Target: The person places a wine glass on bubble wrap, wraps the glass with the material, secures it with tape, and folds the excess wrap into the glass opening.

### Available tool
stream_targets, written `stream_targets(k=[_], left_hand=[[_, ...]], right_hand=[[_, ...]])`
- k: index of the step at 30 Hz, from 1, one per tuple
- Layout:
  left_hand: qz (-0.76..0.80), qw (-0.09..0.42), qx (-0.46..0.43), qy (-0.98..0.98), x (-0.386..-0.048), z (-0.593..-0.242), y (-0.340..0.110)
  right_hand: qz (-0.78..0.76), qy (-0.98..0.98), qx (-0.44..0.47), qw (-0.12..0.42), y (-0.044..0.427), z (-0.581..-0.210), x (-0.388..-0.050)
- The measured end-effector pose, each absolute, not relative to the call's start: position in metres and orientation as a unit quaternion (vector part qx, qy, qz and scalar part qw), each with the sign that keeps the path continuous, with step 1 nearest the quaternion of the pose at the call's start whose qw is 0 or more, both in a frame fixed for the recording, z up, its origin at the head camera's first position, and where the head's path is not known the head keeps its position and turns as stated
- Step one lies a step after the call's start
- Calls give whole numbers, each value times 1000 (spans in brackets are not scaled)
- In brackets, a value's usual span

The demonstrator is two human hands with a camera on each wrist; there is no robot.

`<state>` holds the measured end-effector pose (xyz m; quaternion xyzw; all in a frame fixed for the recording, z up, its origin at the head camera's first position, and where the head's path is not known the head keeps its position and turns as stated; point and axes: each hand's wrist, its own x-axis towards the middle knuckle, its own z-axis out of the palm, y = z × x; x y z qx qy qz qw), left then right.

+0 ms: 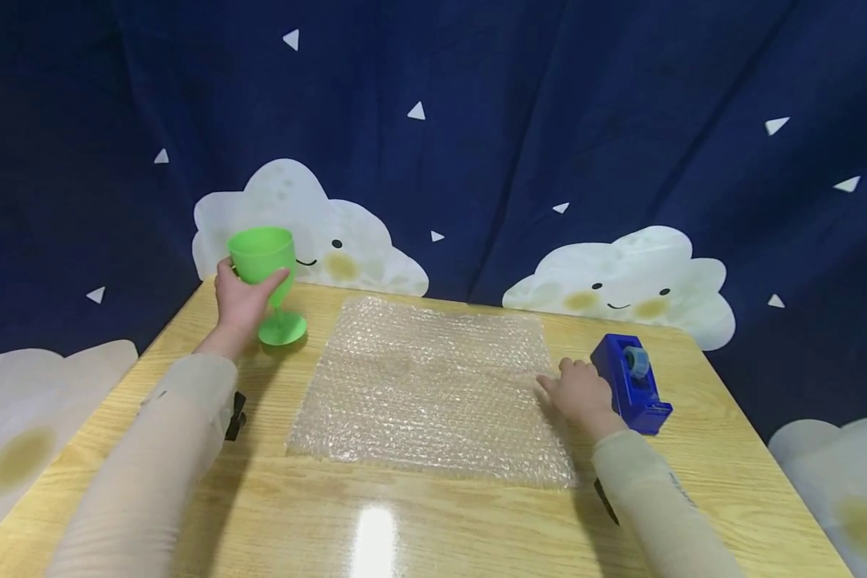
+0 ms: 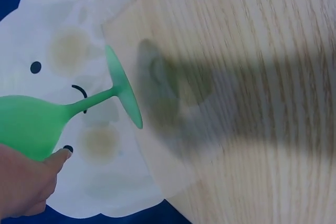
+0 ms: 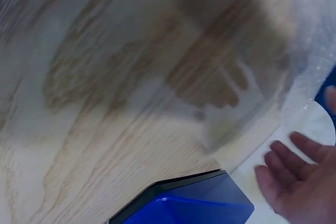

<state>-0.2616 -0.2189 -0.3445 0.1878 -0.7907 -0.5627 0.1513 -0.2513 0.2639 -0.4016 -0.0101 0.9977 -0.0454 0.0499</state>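
A green plastic goblet is upright at the back left of the table, its bowl gripped by my left hand. Fingers wrap behind the bowl and the thumb lies across its near side. The left wrist view shows the stem and round foot, which appears raised off the tabletop over a shadow. My right hand hovers by the right edge of a flat sheet of bubble wrap. Its fingers are loosely bent and hold nothing in the right wrist view.
A blue tape dispenser with a roll of tape stands just right of my right hand. The wooden table ends against a dark blue curtain printed with clouds and white triangles.
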Motion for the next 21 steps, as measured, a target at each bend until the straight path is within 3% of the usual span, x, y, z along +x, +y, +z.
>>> stream_targets(k=[12,21], left_hand=[[-570,134,180,-790,-259,-332,-212],[-586,122,165,-784,-259,-325,-199]], right_hand=[[-308,917,85,237,272,-396,-242],[-405,878,103,233,268,-406,-236]])
